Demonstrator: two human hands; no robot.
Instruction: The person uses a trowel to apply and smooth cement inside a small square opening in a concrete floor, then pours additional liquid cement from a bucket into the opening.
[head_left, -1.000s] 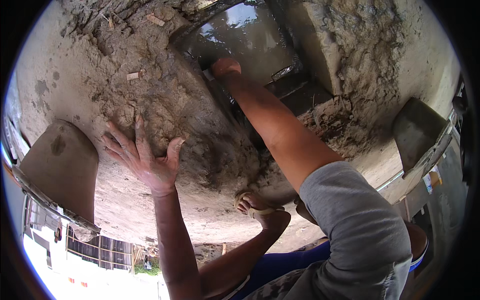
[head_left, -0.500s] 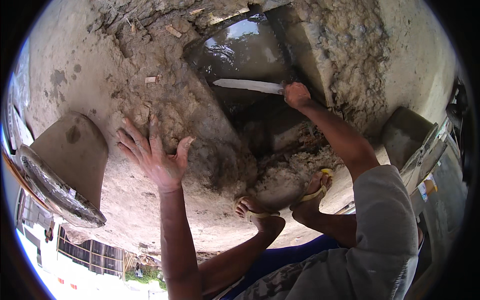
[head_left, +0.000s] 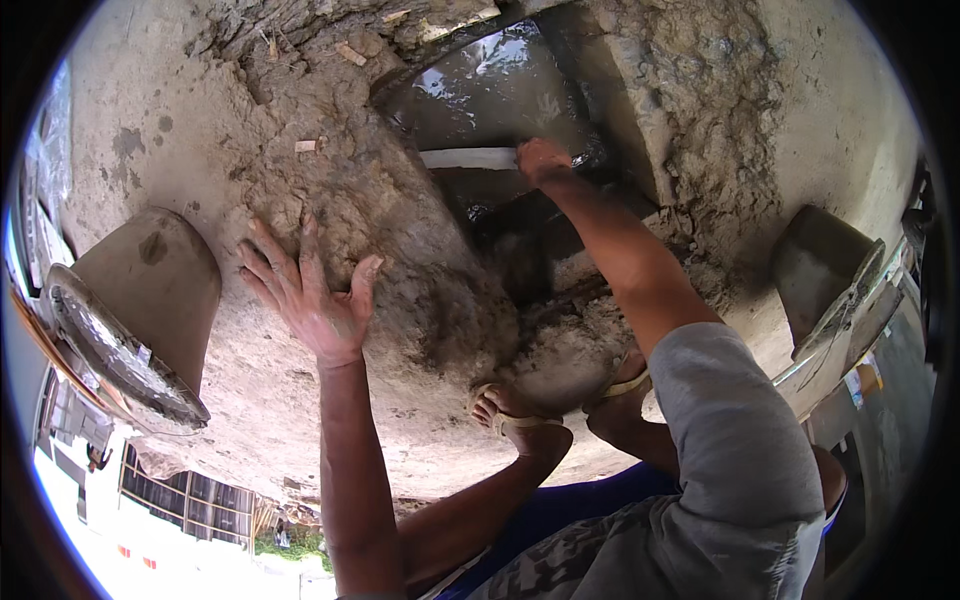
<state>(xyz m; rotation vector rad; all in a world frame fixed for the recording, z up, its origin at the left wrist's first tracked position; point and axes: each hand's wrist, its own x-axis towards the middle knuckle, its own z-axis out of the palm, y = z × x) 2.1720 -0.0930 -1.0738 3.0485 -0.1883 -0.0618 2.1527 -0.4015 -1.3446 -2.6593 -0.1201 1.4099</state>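
Note:
My right hand (head_left: 545, 161) is closed round one end of a long, pale, flat blade-like strip (head_left: 468, 158); its exact kind I cannot tell. The strip points left across a dark, wet pit (head_left: 620, 135), level with the murky water (head_left: 475, 105) or just above it. Over the rough, muddy ground (head_left: 345, 160) left of the pit, my left hand (head_left: 325, 305) is spread with its fingers apart and holds nothing. It appears to rest on the ground, and its fingers are smeared with grey mud.
A grey round-bodied container with a broad rim (head_left: 150, 290) stands to the left, and a similar container (head_left: 825, 265) to the right. My sandalled feet (head_left: 515, 420) are at the pit's near edge. Lumpy mud (head_left: 700, 110) borders the pit's right side.
My right hand has moved left and slightly farther over the water with the strip, and less of the strip shows. Ripples now mark the water. My left hand stays spread in place.

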